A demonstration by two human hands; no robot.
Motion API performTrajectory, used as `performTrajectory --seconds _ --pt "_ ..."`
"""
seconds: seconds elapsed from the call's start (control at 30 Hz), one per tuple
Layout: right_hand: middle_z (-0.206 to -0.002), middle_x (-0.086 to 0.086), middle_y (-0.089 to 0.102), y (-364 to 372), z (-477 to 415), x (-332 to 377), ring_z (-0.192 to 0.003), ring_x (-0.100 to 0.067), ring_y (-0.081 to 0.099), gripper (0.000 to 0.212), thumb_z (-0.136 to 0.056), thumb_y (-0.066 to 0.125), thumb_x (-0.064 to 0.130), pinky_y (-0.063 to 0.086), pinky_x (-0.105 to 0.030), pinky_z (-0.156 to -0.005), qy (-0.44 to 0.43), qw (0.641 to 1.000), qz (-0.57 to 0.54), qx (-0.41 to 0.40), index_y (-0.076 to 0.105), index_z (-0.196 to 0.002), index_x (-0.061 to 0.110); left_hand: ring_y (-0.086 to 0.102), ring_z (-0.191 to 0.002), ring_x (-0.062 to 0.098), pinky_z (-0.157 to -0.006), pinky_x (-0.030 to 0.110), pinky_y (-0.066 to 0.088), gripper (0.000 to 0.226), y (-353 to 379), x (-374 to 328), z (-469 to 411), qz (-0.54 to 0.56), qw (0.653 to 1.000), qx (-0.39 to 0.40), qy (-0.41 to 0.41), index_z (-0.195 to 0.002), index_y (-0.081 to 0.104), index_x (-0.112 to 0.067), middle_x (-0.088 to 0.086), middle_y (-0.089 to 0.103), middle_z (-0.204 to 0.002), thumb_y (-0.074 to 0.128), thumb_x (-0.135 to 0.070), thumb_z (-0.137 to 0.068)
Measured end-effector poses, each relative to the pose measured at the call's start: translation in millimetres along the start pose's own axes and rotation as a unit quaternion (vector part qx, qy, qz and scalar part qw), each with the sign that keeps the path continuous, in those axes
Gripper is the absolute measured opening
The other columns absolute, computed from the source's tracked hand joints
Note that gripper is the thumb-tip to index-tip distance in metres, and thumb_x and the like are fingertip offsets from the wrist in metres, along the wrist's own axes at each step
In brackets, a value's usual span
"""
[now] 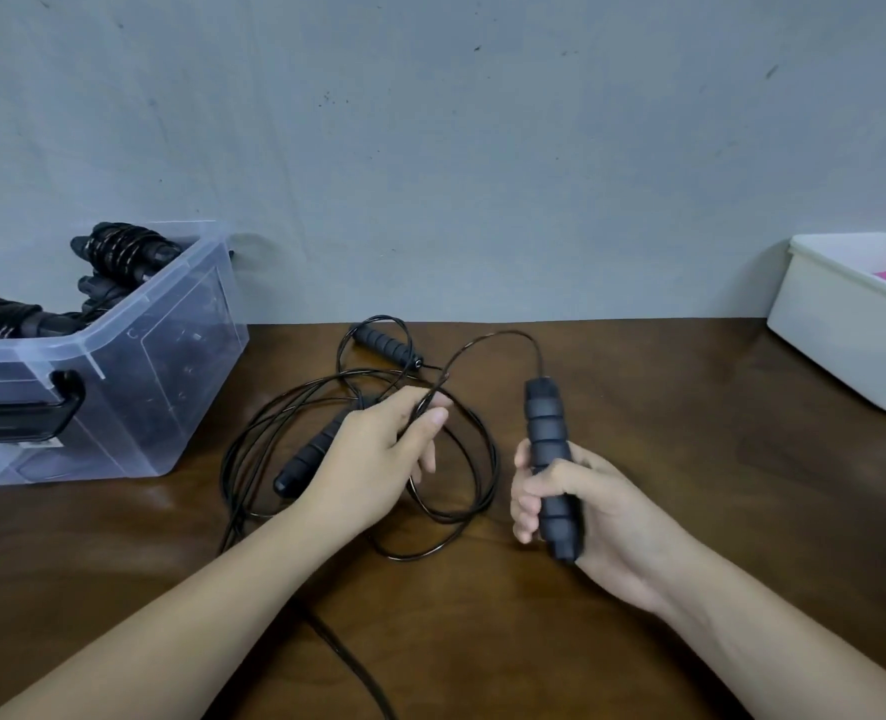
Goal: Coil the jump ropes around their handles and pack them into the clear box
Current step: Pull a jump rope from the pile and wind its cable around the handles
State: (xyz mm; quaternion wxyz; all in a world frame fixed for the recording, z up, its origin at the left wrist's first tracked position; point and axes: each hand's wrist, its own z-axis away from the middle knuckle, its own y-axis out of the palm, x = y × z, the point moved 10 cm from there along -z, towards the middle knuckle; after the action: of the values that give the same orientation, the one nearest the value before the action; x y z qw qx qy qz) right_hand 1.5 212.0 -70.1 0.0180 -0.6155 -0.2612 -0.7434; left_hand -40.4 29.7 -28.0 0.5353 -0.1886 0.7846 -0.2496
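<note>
— Grip sound?
— Yes: right hand (586,506) wraps the foam handle (545,423) upright; left hand (373,459) pinches the black cord (508,333) just beside it. Keep the cord taut, lay turns side by side, I'd say.
— And the clear box (171,387)?
— On the bench (690,459), well left of the left hand, coiled ropes (124,252) inside. No writing readable.
</note>
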Motion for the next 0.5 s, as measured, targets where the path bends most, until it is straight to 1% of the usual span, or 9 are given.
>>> performTrajectory --seconds 0.03,0.07,0.13,0.2,0.27,0.33,0.4,0.43,0.5 --pt "-0.076 -0.013 0.047 -1.5 -0.9 -0.3 -0.067 -0.024 0.048 0.023 -0.087 0.076 0.008 0.048 -0.036 -0.066 0.003 1.0 -0.002 -0.013 0.055 -0.096 0.012 0.069 -0.065 0.012 -0.073 0.023 0.055 0.023 2.5 -6.5 2.3 0.006 1.0 0.015 0.012 -0.11 0.069 -0.029 -0.003 0.071 -0.072 0.051 -0.042 -0.11" --pt "-0.073 -0.011 0.047 -5.8 -2.0 0.7 -0.065 -0.022 0.047 0.026 -0.09 0.08 0.011 0.046 -0.034 -0.063 0.002 0.999 0.003 -0.035 0.054 -0.091 0.012 0.068 -0.065 0.013 -0.073 0.027 0.056 0.028 7.0 -14.2 5.5 0.007 0.999 0.038 0.029 -0.102 0.07 -0.025 -0.001 0.069 -0.07 0.052 -0.044 -0.11" --pt "-0.073 -0.01 0.049 -15.6 -2.1 6.5 -0.064 -0.021 0.047 0.029 -0.092 0.083 0.019 0.045 -0.032 -0.061 -0.011 0.997 0.015 -0.075 0.054 -0.086 0.015 0.069 -0.066 0.014 -0.071 0.03 0.056 0.028 20.9 -30.0 14.9 -0.012 0.993 0.093 0.069 -0.092 0.068 -0.025 -0.003 0.069 -0.068 0.055 -0.043 -0.109" --pt "-0.081 -0.012 0.056 -19.5 -1.2 10.9 -0.067 -0.02 0.051 0.025 -0.093 0.082 0.027 0.046 -0.032 -0.063 -0.018 0.995 0.011 -0.092 0.062 -0.092 0.011 0.069 -0.068 0.011 -0.068 0.028 0.055 0.027 34.4 -40.3 23.7 -0.036 0.985 0.139 0.094 -0.092 0.067 -0.026 -0.007 0.07 -0.07 0.056 -0.045 -0.108" --pt "-0.087 -0.012 0.061 -20.9 0.0 9.8 -0.07 -0.02 0.056 0.032 -0.094 0.081 0.032 0.048 -0.033 -0.065 -0.015 0.994 0.022 -0.104 0.068 -0.108 0.006 0.068 -0.069 0.011 -0.065 0.031 0.055 0.03 47.5 -49.4 31.5 -0.056 0.975 0.177 0.118 -0.093 0.065 -0.024 -0.01 0.071 -0.073 0.055 -0.048 -0.108" --pt "-0.088 -0.013 0.065 -19.5 0.3 4.1 -0.076 -0.023 0.061 0.035 -0.094 0.081 0.035 0.052 -0.037 -0.072 -0.003 0.992 0.058 -0.115 0.069 -0.11 0.007 0.067 -0.069 0.013 -0.064 0.039 0.054 0.032 57.9 -56.6 38.4 -0.08 0.965 0.199 0.151 -0.09 0.061 -0.027 -0.009 0.069 -0.073 0.054 -0.052 -0.108" --pt "-0.091 -0.014 0.068 -19.2 0.7 -0.7 -0.083 -0.028 0.062 0.035 -0.092 0.082 0.036 0.052 -0.04 -0.078 0.007 0.99 0.072 -0.121 0.07 -0.109 0.007 0.065 -0.069 0.014 -0.065 0.042 0.053 0.036 67.2 -59.5 43.6 -0.095 0.955 0.22 0.174 -0.084 0.056 -0.028 -0.008 0.066 -0.074 0.052 -0.053 -0.109" --pt "-0.093 -0.013 0.071 -20.4 0.4 -0.9 -0.083 -0.028 0.062 0.036 -0.092 0.082 0.034 0.053 -0.039 -0.076 0.008 0.99 0.071 -0.123 0.071 -0.111 0.005 0.065 -0.07 0.013 -0.067 0.041 0.054 0.037 71.0 -59.5 45.7 -0.094 0.951 0.235 0.179 -0.083 0.056 -0.027 -0.008 0.066 -0.075 0.052 -0.051 -0.11" --pt "-0.098 -0.014 0.077 -27.7 0.5 1.9 -0.079 -0.023 0.065 0.036 -0.093 0.082 0.026 0.053 -0.033 -0.069 0.012 0.988 0.077 -0.131 0.071 -0.117 0.001 0.066 -0.076 0.013 -0.072 0.04 0.055 0.037 77.6 -59.0 49.6 -0.089 0.943 0.268 0.178 -0.086 0.063 -0.024 -0.007 0.066 -0.079 0.052 -0.05 -0.11"
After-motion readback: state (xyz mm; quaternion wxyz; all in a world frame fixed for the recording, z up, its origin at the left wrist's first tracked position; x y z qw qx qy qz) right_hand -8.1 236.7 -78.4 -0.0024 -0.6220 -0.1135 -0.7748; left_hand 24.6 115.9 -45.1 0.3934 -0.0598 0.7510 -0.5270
